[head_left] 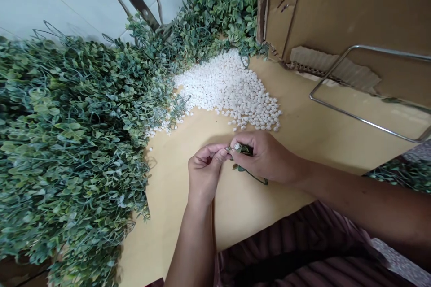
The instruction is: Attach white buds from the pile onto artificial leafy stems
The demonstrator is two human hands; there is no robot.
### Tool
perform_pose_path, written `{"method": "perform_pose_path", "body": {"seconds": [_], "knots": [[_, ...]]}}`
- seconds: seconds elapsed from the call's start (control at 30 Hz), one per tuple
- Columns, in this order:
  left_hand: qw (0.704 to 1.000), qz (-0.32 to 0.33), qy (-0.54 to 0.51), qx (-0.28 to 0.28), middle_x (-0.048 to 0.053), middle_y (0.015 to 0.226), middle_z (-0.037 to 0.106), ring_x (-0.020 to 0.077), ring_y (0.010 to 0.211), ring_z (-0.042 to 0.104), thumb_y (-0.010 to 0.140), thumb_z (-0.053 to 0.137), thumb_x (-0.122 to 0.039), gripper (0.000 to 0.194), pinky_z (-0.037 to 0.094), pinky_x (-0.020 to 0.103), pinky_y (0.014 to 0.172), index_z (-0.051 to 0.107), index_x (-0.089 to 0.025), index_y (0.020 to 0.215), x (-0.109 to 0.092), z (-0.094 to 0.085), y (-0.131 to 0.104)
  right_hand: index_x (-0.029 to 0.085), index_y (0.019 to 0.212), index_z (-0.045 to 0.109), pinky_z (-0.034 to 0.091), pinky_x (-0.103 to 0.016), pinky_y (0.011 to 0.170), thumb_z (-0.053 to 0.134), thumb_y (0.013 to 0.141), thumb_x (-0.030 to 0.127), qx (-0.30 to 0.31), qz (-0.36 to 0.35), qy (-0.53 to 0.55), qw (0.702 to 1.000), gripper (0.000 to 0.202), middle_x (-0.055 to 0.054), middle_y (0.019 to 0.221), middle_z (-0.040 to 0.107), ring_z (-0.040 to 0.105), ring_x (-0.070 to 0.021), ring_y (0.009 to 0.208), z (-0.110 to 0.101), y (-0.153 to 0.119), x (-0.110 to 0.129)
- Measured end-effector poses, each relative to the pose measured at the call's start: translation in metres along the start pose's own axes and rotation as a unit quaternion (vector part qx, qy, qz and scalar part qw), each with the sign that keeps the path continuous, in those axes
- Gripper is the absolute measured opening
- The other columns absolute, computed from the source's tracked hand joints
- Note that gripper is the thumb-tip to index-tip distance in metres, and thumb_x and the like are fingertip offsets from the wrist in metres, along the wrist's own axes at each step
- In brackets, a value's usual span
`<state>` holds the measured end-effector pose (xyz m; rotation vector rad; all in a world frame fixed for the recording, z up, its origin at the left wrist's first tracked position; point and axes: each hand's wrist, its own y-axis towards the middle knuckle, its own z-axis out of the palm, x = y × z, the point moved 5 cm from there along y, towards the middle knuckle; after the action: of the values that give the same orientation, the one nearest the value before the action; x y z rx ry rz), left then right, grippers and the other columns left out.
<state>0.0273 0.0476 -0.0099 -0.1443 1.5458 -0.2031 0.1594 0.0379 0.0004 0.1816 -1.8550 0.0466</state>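
A small white bead (237, 146) sits at the tip of a green leafy sprig (243, 151), pinched where our two hands meet just above the counter (256, 206). The fingers (219, 156) of our left hand (204, 172) are closed narrow, thumb against forefinger, on the end of the sprig beside the bead. Our right hand (267, 157) is curled shut around the sprig's leaves, its thumb pressing just behind the bead, and a thin green stem (257, 178) trails out below the palm, over the counter.

Just beyond our knuckles lies a heap of loose white beads (232, 92), its nearest edge close to the right hand but not touching it. To the left, a large mass of green artificial foliage (70, 143) covers the counter and overlaps the heap's far side. A cardboard box (336, 4) stands at the back right, with a bent metal wire frame (363, 121) in front of it. A striped maroon cloth (303, 246) lies under our right forearm.
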Motion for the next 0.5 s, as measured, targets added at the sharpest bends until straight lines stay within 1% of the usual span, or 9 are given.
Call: {"method": "perform_pose_path", "body": {"seconds": [0.13,0.33,0.43,0.5], "knots": [[1.000,0.008,0.001,0.010,0.000,0.057,0.068,0.0087,0.054,0.058,0.057,0.078,-0.024,0.012,0.050,0.021,0.059,0.072,-0.018,0.065,-0.0005,0.0023,0.0006,0.014,0.057,0.052,0.026,-0.021,0.045,0.050,0.074,0.019,-0.008,-0.001,-0.013,1.000,0.018,0.005,0.048,0.042,0.037,-0.0066,0.047,-0.0004,-0.0002,-0.0003],[1.000,0.005,-0.009,0.004,0.000,0.058,0.068,0.0078,0.053,0.056,0.056,0.079,-0.027,0.015,0.049,0.020,0.057,0.072,-0.018,0.066,0.0033,0.0029,0.0020,0.013,0.063,0.058,0.030,-0.021,0.047,0.050,0.076,0.021,-0.004,0.008,-0.016,1.000,0.017,0.002,0.052,0.051,0.043,-0.0086,0.050,0.0005,0.0002,-0.0012],[1.000,0.022,-0.016,0.005,0.000,0.061,0.068,0.0079,0.054,0.056,0.059,0.078,-0.030,0.017,0.048,0.021,0.058,0.073,-0.018,0.070,0.0029,0.0008,0.0020,0.013,0.067,0.059,0.036,-0.022,0.053,0.048,0.079,0.019,0.004,-0.018,0.009,1.000,0.017,0.000,0.058,0.058,0.050,-0.0098,0.054,-0.0002,0.0016,0.0029],[0.999,0.050,-0.005,-0.015,0.001,0.068,0.069,0.0081,0.057,0.057,0.062,0.076,-0.032,0.020,0.048,0.020,0.058,0.073,-0.018,0.075,-0.0015,-0.0041,0.0012,0.013,0.071,0.060,0.040,-0.022,0.058,0.049,0.080,0.019,-0.003,-0.051,0.031,0.998,0.016,-0.001,0.064,0.061,0.054,-0.0111,0.061,-0.0038,0.0030,0.0083]]}}
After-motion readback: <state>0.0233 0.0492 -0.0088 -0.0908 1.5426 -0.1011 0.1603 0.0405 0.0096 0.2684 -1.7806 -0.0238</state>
